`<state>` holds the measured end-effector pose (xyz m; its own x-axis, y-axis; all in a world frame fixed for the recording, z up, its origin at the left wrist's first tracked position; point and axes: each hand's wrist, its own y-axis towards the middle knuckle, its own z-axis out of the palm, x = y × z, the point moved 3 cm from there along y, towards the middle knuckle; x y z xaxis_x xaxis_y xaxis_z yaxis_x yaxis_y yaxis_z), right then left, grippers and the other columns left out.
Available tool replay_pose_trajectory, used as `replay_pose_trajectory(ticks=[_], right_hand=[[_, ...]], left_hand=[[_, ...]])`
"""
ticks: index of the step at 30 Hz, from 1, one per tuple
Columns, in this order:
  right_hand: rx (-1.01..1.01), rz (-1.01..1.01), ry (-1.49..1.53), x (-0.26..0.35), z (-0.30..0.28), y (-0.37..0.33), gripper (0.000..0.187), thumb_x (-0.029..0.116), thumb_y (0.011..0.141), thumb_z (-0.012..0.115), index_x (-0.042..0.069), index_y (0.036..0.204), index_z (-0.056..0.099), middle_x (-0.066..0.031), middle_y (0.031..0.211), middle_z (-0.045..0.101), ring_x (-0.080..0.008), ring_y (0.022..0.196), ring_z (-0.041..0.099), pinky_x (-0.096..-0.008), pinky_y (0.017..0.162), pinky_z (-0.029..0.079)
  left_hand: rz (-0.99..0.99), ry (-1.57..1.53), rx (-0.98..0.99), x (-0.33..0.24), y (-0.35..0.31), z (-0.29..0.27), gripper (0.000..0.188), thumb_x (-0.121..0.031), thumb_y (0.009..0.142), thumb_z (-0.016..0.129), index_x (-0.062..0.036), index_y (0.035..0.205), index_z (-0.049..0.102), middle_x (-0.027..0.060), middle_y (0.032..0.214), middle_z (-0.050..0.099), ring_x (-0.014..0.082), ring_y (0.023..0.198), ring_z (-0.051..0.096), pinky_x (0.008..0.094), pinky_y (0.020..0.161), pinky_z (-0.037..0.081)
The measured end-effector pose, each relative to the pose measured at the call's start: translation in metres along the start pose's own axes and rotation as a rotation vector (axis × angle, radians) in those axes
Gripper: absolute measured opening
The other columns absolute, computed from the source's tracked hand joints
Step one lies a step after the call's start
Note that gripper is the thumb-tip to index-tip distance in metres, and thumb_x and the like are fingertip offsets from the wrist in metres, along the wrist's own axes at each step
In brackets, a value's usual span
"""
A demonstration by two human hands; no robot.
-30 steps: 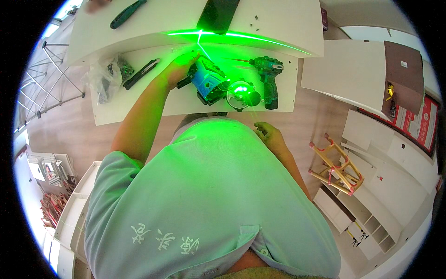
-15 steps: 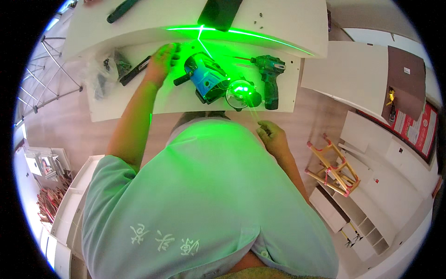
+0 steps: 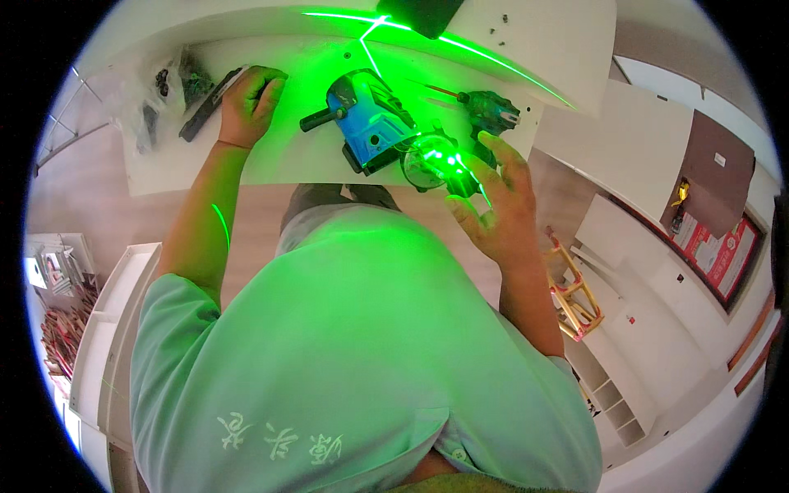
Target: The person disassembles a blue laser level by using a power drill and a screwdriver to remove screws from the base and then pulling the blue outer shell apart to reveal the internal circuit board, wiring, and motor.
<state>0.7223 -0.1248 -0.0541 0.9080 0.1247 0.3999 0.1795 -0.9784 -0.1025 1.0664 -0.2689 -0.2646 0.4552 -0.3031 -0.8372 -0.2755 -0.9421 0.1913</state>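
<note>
A blue-and-black laser level (image 3: 374,131) lies on its side on the white board, its round base (image 3: 423,164) toward my right hand. Bright green light glares from that base, and green lines cross the board. My right hand (image 3: 505,197) is beside the base with thumb and fingers spread. Contact with the base cannot be made out. My left hand (image 3: 246,107) rests at the upper end of a long black bar-shaped thing (image 3: 205,111), fingers curled downward. What those fingers hold, if anything, is hidden beneath the hand.
A dark green cordless drill (image 3: 491,111) lies behind my right hand, bit pointing left. A clear plastic bag with dark parts (image 3: 168,94) is at the left. A black flat object (image 3: 423,15) and small screws (image 3: 499,33) lie on the upper panel. A yellow frame (image 3: 579,296) stands lower right.
My right hand has risen from below the board's edge to the laser level's base, its fingers spreading. My left hand has shifted left onto the black bar's end. The whole view has turned slightly.
</note>
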Motion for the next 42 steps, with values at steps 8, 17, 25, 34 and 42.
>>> replay_pose_trajectory(ticks=[8, 17, 25, 34, 42], right_hand=[[0.046, -0.033, -0.034, 0.008, 0.005, 0.014, 0.054, 0.027, 0.078, 0.086, 0.007, 0.126, 0.07, -0.0171, 0.145, 0.057, -0.0378, 0.132, 0.054, -0.048, 0.107, 0.047], [-0.064, -0.007, 0.072, -0.007, 0.028, 0.003, 0.054, 0.025, 0.071, 0.092, 0.006, 0.117, 0.071, -0.0167, 0.145, 0.059, -0.0377, 0.132, 0.055, -0.0475, 0.108, 0.047], [-0.023, -0.049, -0.023, -0.006, 0.029, 0.009, 0.053, 0.026, 0.07, 0.092, 0.006, 0.115, 0.071, -0.0156, 0.143, 0.059, -0.0377, 0.129, 0.056, -0.0483, 0.108, 0.047], [-0.128, -0.087, 0.004, -0.009, 0.036, 0.006, 0.048, 0.024, 0.07, 0.092, 0.006, 0.107, 0.068, -0.0159, 0.14, 0.061, -0.0376, 0.127, 0.057, -0.0483, 0.106, 0.048], [-0.092, 0.002, 0.047, -0.008, 0.026, 0.002, 0.071, 0.024, 0.065, 0.095, 0.006, 0.127, 0.064, -0.0162, 0.143, 0.059, -0.0373, 0.13, 0.056, -0.0479, 0.108, 0.047]], left_hand=[[0.012, -0.025, -0.017, -0.002, 0.0, 0.0, 0.016, -0.017, 0.1, 0.066, -0.0016, 0.102, 0.07, 0.0148, 0.095, 0.069, 0.0316, 0.087, 0.068, 0.0379, 0.079, 0.054], [0.011, -0.04, -0.017, -0.004, 0.0, 0.0, 0.017, -0.018, 0.099, 0.067, -0.0019, 0.101, 0.07, 0.0144, 0.094, 0.069, 0.0326, 0.086, 0.067, 0.0388, 0.079, 0.054], [0.029, -0.02, -0.005, -0.002, 0.0, 0.002, 0.018, -0.02, 0.099, 0.067, -0.0024, 0.1, 0.07, 0.0136, 0.094, 0.07, 0.0319, 0.087, 0.068, 0.0386, 0.079, 0.054], [0.039, -0.012, -0.012, -0.001, 0.0, 0.002, 0.017, -0.019, 0.098, 0.069, -0.0028, 0.101, 0.071, 0.0134, 0.095, 0.07, 0.0314, 0.087, 0.068, 0.0379, 0.078, 0.055], [0.028, 0.002, 0.004, -0.002, 0.0, 0.003, 0.017, -0.021, 0.099, 0.068, -0.0034, 0.1, 0.07, 0.013, 0.094, 0.07, 0.0315, 0.087, 0.068, 0.0386, 0.078, 0.054]])
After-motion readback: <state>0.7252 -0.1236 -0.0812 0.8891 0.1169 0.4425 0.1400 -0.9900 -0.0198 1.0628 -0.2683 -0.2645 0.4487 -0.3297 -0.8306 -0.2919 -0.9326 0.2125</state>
